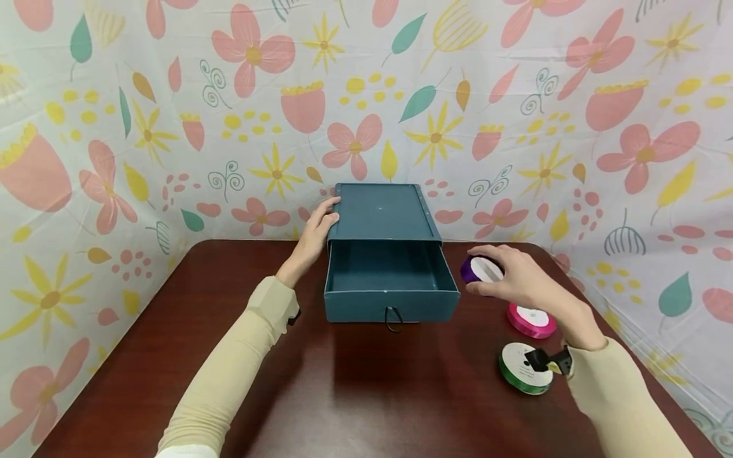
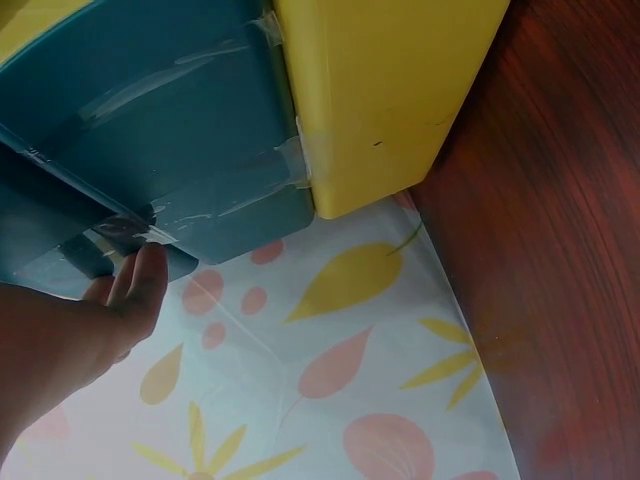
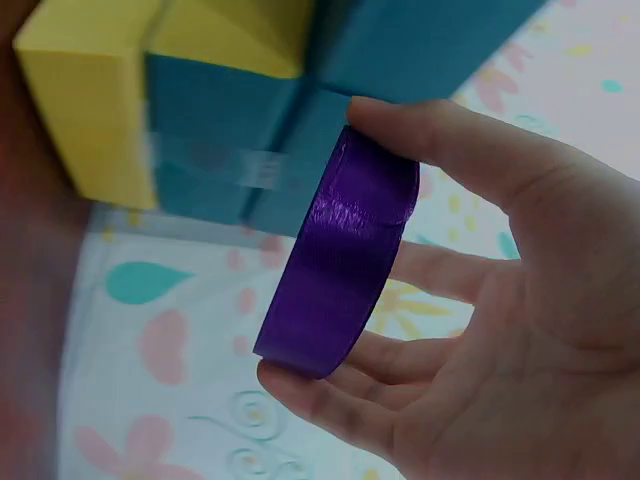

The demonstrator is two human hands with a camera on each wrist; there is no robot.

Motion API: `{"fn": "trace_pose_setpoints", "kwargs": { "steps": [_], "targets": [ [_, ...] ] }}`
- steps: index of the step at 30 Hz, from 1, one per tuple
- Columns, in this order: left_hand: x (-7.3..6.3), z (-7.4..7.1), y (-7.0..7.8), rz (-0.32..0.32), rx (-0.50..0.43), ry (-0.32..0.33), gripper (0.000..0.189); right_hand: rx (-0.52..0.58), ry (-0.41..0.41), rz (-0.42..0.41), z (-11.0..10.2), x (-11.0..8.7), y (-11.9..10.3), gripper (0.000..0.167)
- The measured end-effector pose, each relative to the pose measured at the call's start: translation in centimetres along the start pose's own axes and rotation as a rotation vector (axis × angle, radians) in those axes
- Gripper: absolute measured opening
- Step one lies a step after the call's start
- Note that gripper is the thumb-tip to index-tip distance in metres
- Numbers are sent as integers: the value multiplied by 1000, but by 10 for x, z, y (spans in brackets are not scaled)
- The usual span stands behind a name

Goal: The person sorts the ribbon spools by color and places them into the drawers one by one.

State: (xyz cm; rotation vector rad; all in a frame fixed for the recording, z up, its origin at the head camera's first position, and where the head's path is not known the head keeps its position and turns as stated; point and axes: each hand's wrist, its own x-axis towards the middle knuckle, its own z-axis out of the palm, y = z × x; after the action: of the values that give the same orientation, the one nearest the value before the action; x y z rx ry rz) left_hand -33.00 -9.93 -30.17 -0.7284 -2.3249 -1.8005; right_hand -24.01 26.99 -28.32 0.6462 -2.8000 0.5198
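A teal drawer box (image 1: 378, 210) stands at the back of the table, its drawer (image 1: 355, 306) pulled out toward me with a black loop on the front. No contents show inside the drawer. My left hand (image 1: 314, 236) rests its fingers against the box's left side. To the right of the drawer, my right hand (image 1: 527, 277) holds a roll of purple ribbon (image 3: 335, 255) between thumb and fingers, raised above the table. The roll's white face (image 1: 485, 270) shows in the head view.
A pink ribbon roll (image 1: 531, 320) and a green ribbon roll (image 1: 523, 369) lie on the dark red-brown table (image 1: 389, 407) below my right arm. Yellow units (image 2: 375, 100) adjoin the teal box in the wrist views. A flower-patterned cloth (image 1: 366, 83) hangs behind.
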Motion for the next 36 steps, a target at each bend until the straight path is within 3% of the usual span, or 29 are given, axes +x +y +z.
{"fn": "trace_pose_setpoints", "kwargs": {
  "steps": [6, 13, 16, 27, 32, 36],
  "targets": [
    [0, 0, 2, -1, 8, 12, 50, 32, 26, -41, -21, 8, -18, 59],
    [15, 0, -28, 8, -2, 30, 50, 100, 76, -88, -30, 16, -40, 56],
    [16, 1, -32, 14, 16, 39, 49, 135, 79, -120, -28, 21, -52, 56],
    [16, 0, -33, 18, 27, 54, 50, 223, -89, -277, -6, 50, -93, 56],
    [18, -1, -33, 6, 21, 52, 49, 202, -147, -284, 4, 61, -102, 59],
    [13, -1, -20, -2, 2, 29, 50, 165, -172, -291, 9, 65, -108, 58]
  ]
}}
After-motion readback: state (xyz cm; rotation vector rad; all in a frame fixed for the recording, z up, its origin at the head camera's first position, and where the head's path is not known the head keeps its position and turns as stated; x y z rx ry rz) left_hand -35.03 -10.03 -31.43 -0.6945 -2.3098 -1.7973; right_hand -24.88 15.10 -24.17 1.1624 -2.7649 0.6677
